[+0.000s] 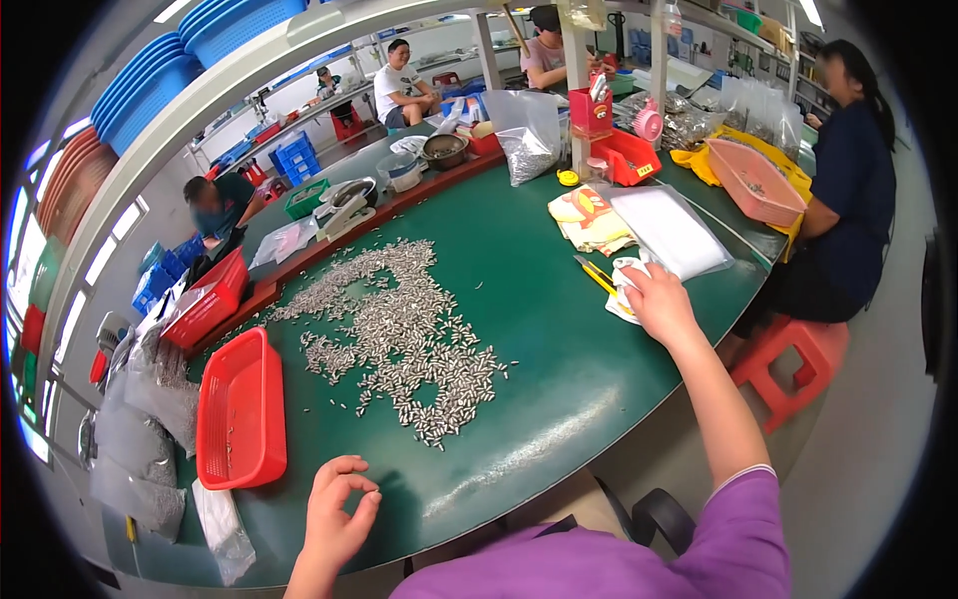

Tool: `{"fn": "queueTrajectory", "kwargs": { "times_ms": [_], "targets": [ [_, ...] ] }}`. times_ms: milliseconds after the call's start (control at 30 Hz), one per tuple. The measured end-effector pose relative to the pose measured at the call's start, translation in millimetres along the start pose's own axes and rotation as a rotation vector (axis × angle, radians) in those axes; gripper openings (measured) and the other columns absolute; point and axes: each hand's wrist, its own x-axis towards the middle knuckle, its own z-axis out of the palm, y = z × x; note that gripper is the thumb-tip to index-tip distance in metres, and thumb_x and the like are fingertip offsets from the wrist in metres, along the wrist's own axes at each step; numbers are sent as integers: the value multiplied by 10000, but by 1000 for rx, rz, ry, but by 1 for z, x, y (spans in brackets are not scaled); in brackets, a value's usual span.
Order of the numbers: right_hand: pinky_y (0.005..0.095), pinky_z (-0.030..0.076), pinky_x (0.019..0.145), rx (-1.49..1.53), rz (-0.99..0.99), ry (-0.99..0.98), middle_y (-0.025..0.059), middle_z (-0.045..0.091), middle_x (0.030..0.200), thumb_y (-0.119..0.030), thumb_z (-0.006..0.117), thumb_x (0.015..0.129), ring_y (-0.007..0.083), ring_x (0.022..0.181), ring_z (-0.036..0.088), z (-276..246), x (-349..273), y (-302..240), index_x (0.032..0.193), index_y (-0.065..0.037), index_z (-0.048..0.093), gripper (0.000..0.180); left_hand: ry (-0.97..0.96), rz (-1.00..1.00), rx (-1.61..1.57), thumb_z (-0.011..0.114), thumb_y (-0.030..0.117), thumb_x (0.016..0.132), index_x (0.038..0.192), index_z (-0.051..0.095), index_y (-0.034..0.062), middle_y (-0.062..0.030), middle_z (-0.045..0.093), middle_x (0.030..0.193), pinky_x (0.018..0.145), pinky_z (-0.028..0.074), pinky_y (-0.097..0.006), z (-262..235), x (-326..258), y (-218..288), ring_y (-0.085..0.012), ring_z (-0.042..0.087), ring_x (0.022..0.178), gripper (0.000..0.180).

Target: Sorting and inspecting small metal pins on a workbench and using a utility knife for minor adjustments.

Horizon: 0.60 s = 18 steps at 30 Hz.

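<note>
My right hand (pixel 659 301) is closed on a crumpled white cloth (pixel 627 285) at the right of the green table. Beside the cloth lies a yellow cutter knife (pixel 596 276). My left hand (pixel 339 509) hovers over the near edge with nothing in it, its fingers bent and apart. Ahead of it, many small silvery metal pins (pixel 429 349) are spread in a loose heap on the tabletop. Left of the heap stands a red plastic basket (pixel 269 439) with a few pins inside.
Filled clear bags (pixel 140 449) crowd the left edge. A wooden rail (pixel 399 205) runs along the back. Plastic sheets (pixel 674 235) and a patterned cloth (pixel 589 220) lie at right. A person in dark clothing (pixel 853 190) sits at the right edge beside a pink basket (pixel 755 185).
</note>
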Motion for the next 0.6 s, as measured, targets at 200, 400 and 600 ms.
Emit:
{"fn": "queueTrajectory", "kwargs": {
  "times_ms": [200, 400, 600],
  "targets": [
    [456, 487, 730, 76, 107, 35, 178, 568, 958, -249, 531, 899, 378, 822, 597, 10, -8, -2, 1131, -133, 556, 261, -91, 64, -50, 681, 40, 728, 827, 598, 55, -101, 564, 1099, 916, 425, -370, 12, 8, 4, -281, 520, 1094, 131],
    [483, 475, 763, 77, 249, 57, 230, 593, 971, -168, 432, 935, 408, 891, 587, 2, -11, 13, 1112, -54, 519, 228, -94, 106, -84, 687, 36, 725, 838, 592, 60, -97, 561, 1108, 915, 428, -379, 17, 8, 6, -286, 522, 1101, 150],
    [456, 457, 820, 84, 176, 35, 245, 573, 1021, -71, 438, 908, 414, 947, 562, -32, 2, 5, 1155, -52, 513, 259, -72, 31, -36, 684, 12, 693, 808, 584, 57, -121, 555, 1111, 911, 427, -403, 16, -6, -12, -316, 513, 1108, 159]
  ]
}}
